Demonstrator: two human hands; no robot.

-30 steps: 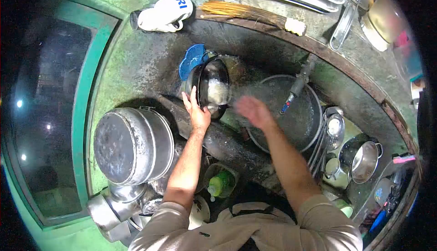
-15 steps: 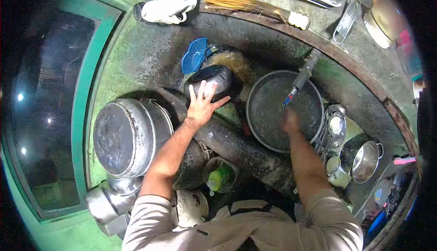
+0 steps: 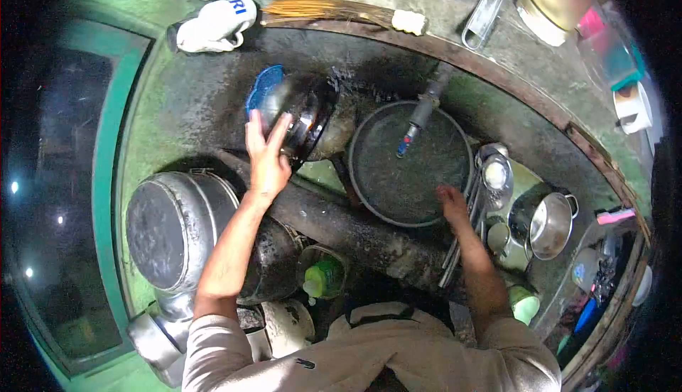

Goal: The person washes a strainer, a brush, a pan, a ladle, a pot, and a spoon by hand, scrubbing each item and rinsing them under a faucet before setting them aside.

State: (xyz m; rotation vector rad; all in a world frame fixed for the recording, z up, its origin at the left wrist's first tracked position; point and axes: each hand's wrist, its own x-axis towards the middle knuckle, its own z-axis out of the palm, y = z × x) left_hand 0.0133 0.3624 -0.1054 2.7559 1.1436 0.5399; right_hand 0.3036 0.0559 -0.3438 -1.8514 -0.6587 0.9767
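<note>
A dark, shiny metal pan (image 3: 302, 111) stands tilted on its side at the back of the wash area. My left hand (image 3: 268, 165) is on it, fingers over its outer side and thumb by the near rim. Behind it shows part of a blue plastic basket (image 3: 264, 88). My right hand (image 3: 450, 200) is at the near right rim of a large round basin (image 3: 361, 192), with nothing visible in it and the fingers loosely bent. A pipe tap (image 3: 419, 118) reaches over the basin, which looks full of dark water.
Large blackened pots (image 3: 160, 232) stand at left. A green bottle (image 3: 323, 278) is in a container near my body. Steel pots (image 3: 550, 225) and ladles (image 3: 495, 172) lie at right. A stick broom (image 3: 327, 10) and a white jug (image 3: 217, 26) rest on the back ledge.
The pan, earlier bottom-up under my spread left hand, is now tipped up on its side. My right hand has moved from under the tap to the basin's near right rim. The view has shifted.
</note>
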